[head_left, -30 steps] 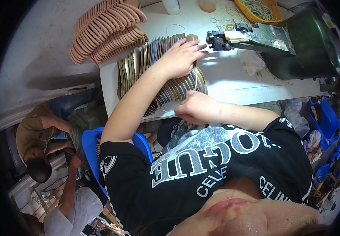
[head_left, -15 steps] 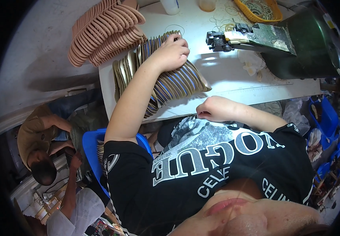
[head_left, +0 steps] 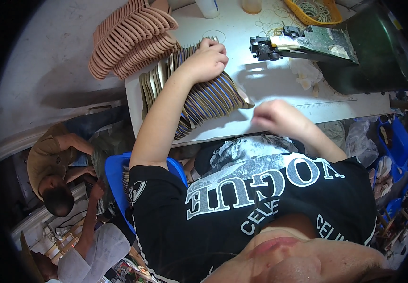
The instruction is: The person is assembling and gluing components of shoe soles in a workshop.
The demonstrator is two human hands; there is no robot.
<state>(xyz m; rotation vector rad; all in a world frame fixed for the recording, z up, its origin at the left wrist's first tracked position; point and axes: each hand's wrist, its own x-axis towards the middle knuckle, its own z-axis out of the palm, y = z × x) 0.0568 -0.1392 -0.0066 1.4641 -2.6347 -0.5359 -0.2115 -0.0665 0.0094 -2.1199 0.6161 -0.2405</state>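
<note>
1. From where I stand, the green machine (head_left: 371, 61) is the easiest thing to steer by. It sits at the right of the white table (head_left: 272, 87), its arm reaching leftward and ending in a black head.
2. The row of thin pieces (head_left: 208, 101) lies on the table to the left of the machine, apart from its head. They are sole-shaped, with brown and blue edges, packed face to face; at the end toward the machine one tip sticks out.
3. The left hand (head_left: 206, 63) is on top of that row, left of the machine's head. Its fingers are bent down over the pieces, and I'd call it closed on them; the thumb is out of my sight.
4. The right hand (head_left: 274, 115) is in front of the machine's head, on the person's side, just beside the protruding tip. It is blurred, so I can't tell whether it is open, closed or holding something.
5. My reading of the step: the row is being steadied and gathered together.
6. The next move, I'd judge, calls for even pressure from the left hand and a gentle approach by the right, lest the pieces fan out.
7. Farther left of the machine leans a pink stack of soles (head_left: 133, 37); behind its arm is a yellow basket (head_left: 315, 22) of rubber bands.
</note>
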